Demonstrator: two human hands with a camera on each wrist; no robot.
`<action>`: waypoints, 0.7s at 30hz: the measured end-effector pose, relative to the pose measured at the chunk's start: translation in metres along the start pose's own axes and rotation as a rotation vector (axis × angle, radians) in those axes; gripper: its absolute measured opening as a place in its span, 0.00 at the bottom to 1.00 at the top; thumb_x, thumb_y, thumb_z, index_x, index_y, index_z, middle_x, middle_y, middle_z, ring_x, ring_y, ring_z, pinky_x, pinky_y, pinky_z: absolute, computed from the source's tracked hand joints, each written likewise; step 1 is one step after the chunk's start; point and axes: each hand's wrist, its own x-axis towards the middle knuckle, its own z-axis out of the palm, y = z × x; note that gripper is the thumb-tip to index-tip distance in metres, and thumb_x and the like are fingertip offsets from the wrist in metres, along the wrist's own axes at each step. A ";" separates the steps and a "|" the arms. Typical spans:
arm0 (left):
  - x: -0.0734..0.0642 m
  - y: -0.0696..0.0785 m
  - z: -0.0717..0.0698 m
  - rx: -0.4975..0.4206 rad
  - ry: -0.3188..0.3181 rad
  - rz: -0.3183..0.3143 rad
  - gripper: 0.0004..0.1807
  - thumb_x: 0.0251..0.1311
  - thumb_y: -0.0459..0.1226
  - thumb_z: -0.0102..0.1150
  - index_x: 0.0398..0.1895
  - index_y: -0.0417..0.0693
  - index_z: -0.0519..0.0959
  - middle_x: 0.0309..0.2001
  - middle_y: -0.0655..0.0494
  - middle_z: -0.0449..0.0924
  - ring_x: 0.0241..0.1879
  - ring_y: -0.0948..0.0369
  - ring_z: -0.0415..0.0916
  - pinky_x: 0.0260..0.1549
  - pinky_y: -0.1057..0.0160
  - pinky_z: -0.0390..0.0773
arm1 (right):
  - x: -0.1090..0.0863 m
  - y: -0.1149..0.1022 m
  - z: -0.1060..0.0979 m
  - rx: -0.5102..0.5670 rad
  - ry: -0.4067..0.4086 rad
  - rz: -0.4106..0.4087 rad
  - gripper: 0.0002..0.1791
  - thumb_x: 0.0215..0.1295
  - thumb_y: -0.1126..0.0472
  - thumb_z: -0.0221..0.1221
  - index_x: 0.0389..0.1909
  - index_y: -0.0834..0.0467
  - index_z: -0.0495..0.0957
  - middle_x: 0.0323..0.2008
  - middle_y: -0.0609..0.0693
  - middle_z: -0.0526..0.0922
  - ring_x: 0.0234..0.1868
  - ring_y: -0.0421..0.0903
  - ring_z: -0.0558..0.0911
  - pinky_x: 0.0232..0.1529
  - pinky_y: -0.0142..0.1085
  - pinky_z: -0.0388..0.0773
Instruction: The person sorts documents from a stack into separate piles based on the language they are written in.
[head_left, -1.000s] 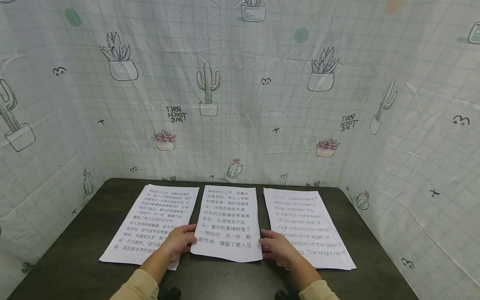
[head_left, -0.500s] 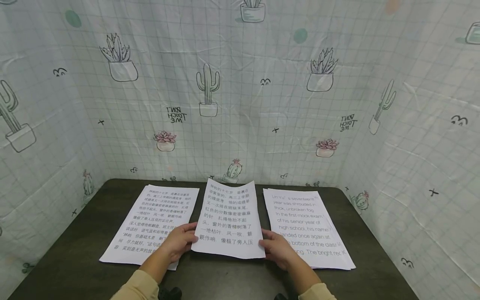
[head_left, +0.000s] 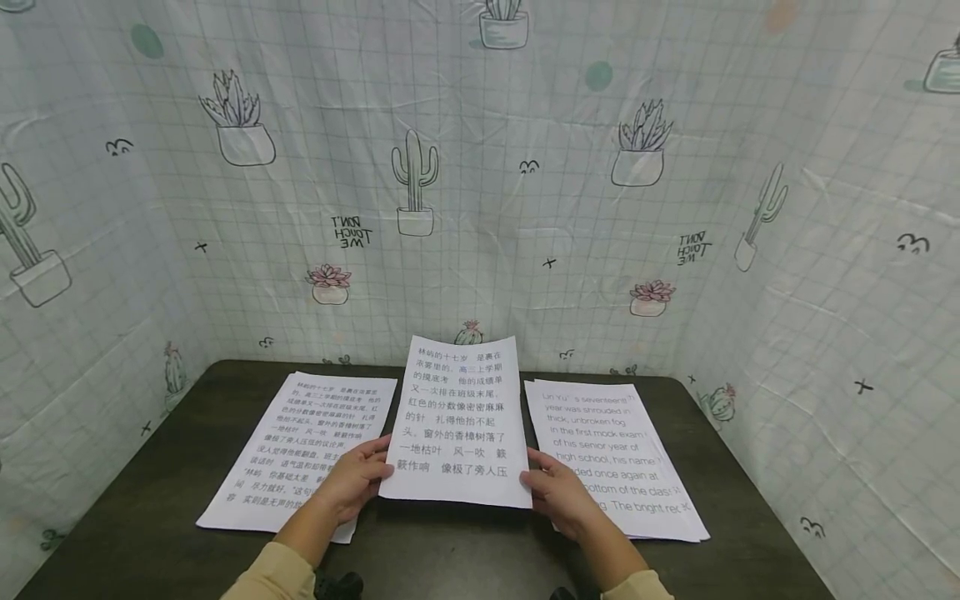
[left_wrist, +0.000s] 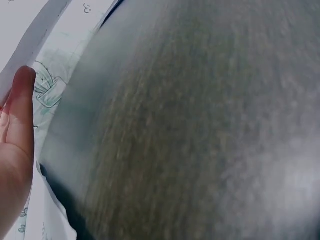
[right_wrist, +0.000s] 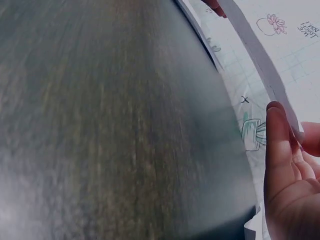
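Note:
Between my two hands is a white paper sheet, or thin stack of sheets (head_left: 457, 417), printed with large Chinese text. It is raised off the table and tilted up, its far edge overlapping the cloth backdrop in the head view. My left hand (head_left: 352, 483) grips its lower left edge, and my right hand (head_left: 558, 493) grips the lower right edge. Seen edge-on in the right wrist view, the paper (right_wrist: 260, 55) bows slightly, pinched between thumb and fingers of the right hand (right_wrist: 290, 175). Only part of the left hand (left_wrist: 15, 155) shows in the left wrist view.
To the left lies a paper stack with Chinese text (head_left: 300, 450), partly under my left forearm. A stack with English text (head_left: 615, 458) lies to the right, partly covered by my right hand. The dark table (head_left: 450, 558) is enclosed by a cactus-print cloth (head_left: 480, 208).
The middle paper has come up off the table, its far edge rising and tilting towards me. Both hands keep their hold at the lower sides and have moved slightly up.

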 end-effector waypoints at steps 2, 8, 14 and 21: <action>-0.001 0.001 -0.002 -0.018 -0.001 0.000 0.37 0.57 0.23 0.51 0.73 0.31 0.56 0.64 0.35 0.72 0.48 0.63 0.81 0.43 0.64 0.81 | 0.001 0.000 0.001 0.006 -0.006 -0.004 0.33 0.70 0.64 0.49 0.73 0.69 0.53 0.57 0.60 0.81 0.52 0.48 0.84 0.51 0.42 0.82; -0.006 0.003 -0.011 -0.045 0.000 0.003 0.37 0.59 0.24 0.50 0.73 0.32 0.54 0.65 0.38 0.72 0.48 0.64 0.81 0.44 0.66 0.82 | 0.004 -0.005 0.008 0.021 -0.030 -0.010 0.34 0.70 0.64 0.50 0.74 0.67 0.52 0.57 0.61 0.80 0.51 0.47 0.84 0.50 0.41 0.82; -0.011 0.004 -0.023 -0.073 0.023 0.010 0.37 0.60 0.24 0.49 0.74 0.33 0.53 0.61 0.44 0.77 0.46 0.66 0.82 0.43 0.68 0.82 | 0.008 -0.009 0.020 0.034 -0.063 -0.034 0.33 0.71 0.63 0.49 0.74 0.68 0.52 0.57 0.61 0.80 0.49 0.45 0.84 0.48 0.39 0.82; -0.017 0.005 -0.040 -0.053 0.060 0.008 0.36 0.61 0.24 0.48 0.74 0.34 0.53 0.58 0.49 0.79 0.45 0.68 0.82 0.42 0.69 0.82 | 0.017 -0.009 0.035 0.050 -0.126 -0.058 0.33 0.71 0.64 0.49 0.74 0.68 0.51 0.55 0.60 0.82 0.46 0.43 0.84 0.45 0.37 0.81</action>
